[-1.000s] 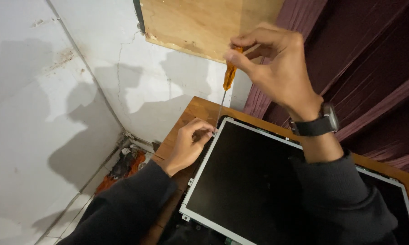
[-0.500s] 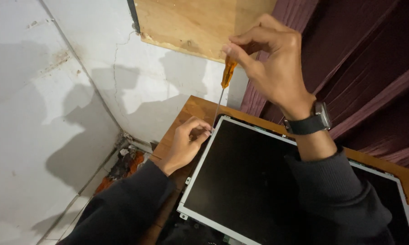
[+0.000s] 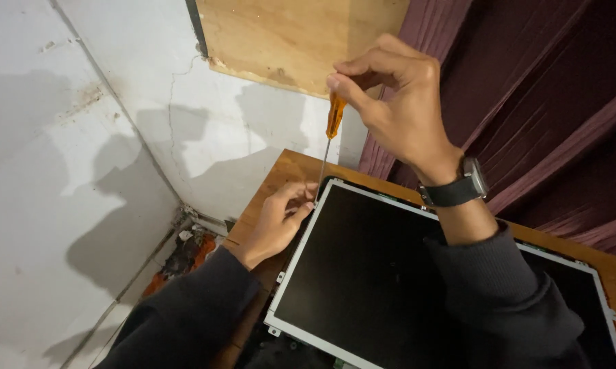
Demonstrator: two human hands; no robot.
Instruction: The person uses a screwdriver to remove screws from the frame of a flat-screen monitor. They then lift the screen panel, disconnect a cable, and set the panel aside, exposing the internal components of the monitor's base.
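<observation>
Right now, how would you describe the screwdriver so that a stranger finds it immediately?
Start at the dark flat panel on the wooden table. At its far left corner, a thin metal shaft rises to the right hand. That screwdriver has the only translucent orange handle.

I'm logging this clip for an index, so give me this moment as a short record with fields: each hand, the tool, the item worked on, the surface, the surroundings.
right hand: right hand pinches the top of the screwdriver, wristwatch on the wrist
left hand: left hand rests at the panel's left edge, fingers by the tool tip
tool: screwdriver, orange handle, held upright, tip at the panel's corner
item: flat screen panel, dark face, grey metal frame, lying flat
surface: wooden table
surroundings: white wall, plywood board, dark red curtain
</observation>
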